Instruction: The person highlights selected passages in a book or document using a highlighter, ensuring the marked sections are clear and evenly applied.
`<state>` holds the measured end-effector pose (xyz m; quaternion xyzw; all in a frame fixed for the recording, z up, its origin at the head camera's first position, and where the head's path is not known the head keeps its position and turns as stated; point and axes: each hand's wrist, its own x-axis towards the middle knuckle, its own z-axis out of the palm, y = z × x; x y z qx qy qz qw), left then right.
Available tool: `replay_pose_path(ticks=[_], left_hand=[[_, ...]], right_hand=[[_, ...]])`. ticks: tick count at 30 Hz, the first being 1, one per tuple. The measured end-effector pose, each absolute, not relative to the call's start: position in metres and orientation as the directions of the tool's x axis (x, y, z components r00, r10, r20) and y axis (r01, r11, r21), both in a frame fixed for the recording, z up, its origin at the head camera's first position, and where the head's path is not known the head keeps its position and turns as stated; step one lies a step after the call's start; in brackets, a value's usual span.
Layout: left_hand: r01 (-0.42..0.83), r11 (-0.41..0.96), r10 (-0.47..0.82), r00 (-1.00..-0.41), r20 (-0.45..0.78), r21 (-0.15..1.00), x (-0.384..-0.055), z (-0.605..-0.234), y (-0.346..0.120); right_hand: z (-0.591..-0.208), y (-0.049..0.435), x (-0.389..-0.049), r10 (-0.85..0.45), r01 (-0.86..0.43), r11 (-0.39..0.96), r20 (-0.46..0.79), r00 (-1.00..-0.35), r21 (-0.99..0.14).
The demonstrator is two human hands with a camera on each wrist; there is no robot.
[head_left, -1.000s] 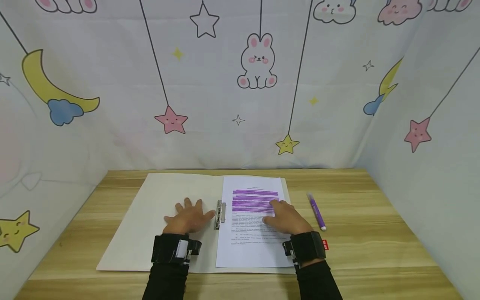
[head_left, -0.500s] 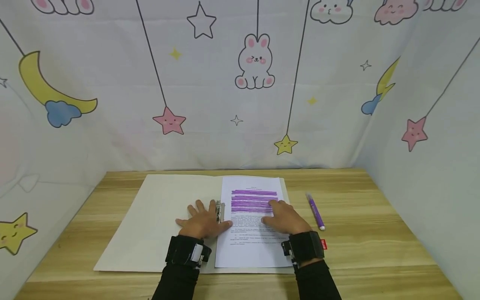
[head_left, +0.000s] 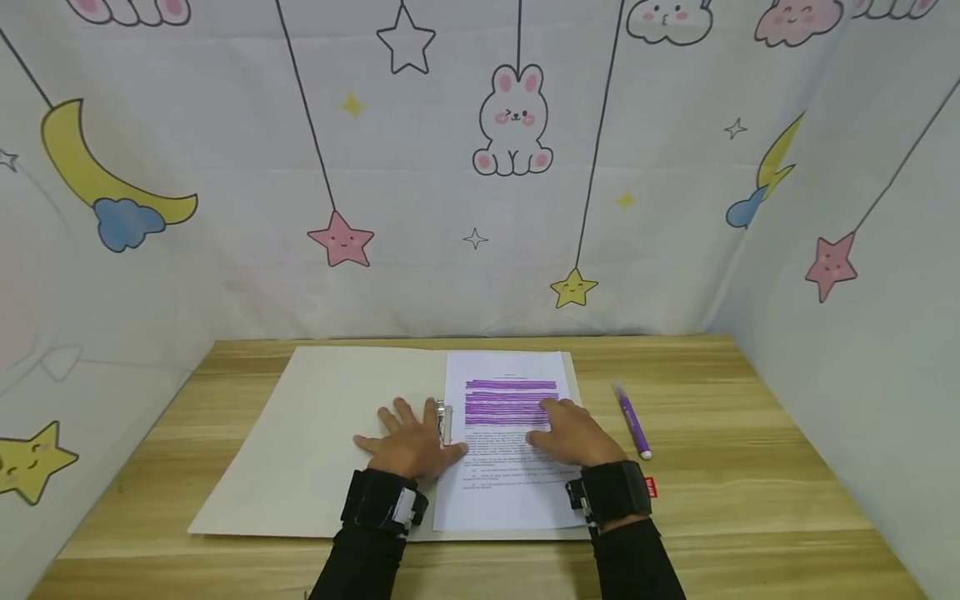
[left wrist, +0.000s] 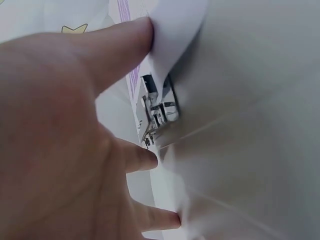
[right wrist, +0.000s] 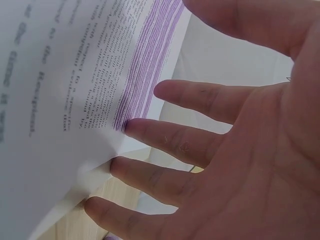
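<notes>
Left hand: the left hand lies palm down, fingers spread and nearly straight, pointing away from the person; its thumb stretches right, over the left edge of the paper.
Right hand: the right hand is palm down too, angled inward to the left, fingers spread, with fingertips on the paper's right side; neither hand pinches anything.
Paper: between the two hands and under the tips of the right one; purple lines cover its upper text, left of the right index finger.
Clip: the clip is just beside the left index finger, partly covered by it; the paper bends up near it.
Folder: unfolded beneath both hands, the folder has its bare half under the left fingers.
Pen: the pen lies on the table, right of the right hand.
Forearms: black-sleeved, leaning toward each other.
</notes>
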<state>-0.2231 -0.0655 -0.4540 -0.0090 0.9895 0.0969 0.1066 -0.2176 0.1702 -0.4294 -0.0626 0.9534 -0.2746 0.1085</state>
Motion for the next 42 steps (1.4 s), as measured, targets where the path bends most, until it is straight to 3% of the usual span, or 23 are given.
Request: replay_pose_path(ticks=[25,36,42], left_hand=[[-0.028,0.988,0.001,-0.981,-0.192,0.150,-0.219,-0.443,-0.062],[-0.018,0.990,0.006,-0.985,-0.174,0.138,-0.218,-0.437,-0.058],[0.013,0.993,0.030,-0.989,-0.147,0.114,-0.218,-0.431,-0.056]], right_hand=[[-0.425,0.180,-0.219,-0.167,-0.070,0.835,-0.129,-0.978,-0.546],[-0.410,0.262,-0.211,0.192,0.148,0.843,0.032,-0.981,-0.516],[-0.419,0.284,-0.207,0.299,0.277,0.787,-0.052,-0.953,-0.552]])
